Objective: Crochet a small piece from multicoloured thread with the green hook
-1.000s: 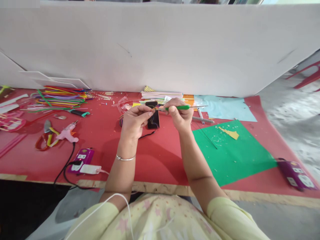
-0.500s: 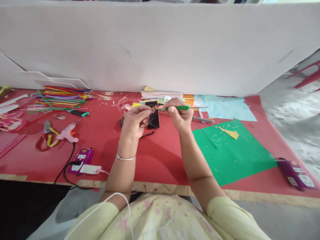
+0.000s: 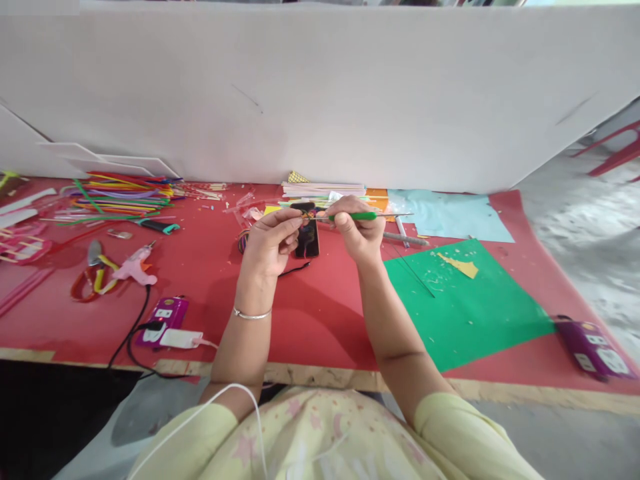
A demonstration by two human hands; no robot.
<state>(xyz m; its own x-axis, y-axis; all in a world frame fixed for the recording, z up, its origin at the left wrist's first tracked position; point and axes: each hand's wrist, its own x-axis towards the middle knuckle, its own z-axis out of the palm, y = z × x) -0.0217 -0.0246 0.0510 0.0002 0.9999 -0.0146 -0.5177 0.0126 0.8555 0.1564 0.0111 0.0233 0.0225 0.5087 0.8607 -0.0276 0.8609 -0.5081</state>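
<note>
My left hand [image 3: 273,243] pinches some thread [image 3: 309,215] over the phone [image 3: 309,245], mid-table; to its right, the green hook [image 3: 361,216] points left at it, gripped in my right hand [image 3: 361,233]. Work seems under way; how much remains, I can't tell.

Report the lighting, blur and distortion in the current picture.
Head view: soft shadow between the forearms on the smooth red tabletop; head view: pale grey floor washed out at far right; head view: tiny multicoloured piece at the fingertips of the left hand too blurred to identify; head view: purple-and-white rectangular plastic box looks stretched, probably wide-lens distortion.
</note>
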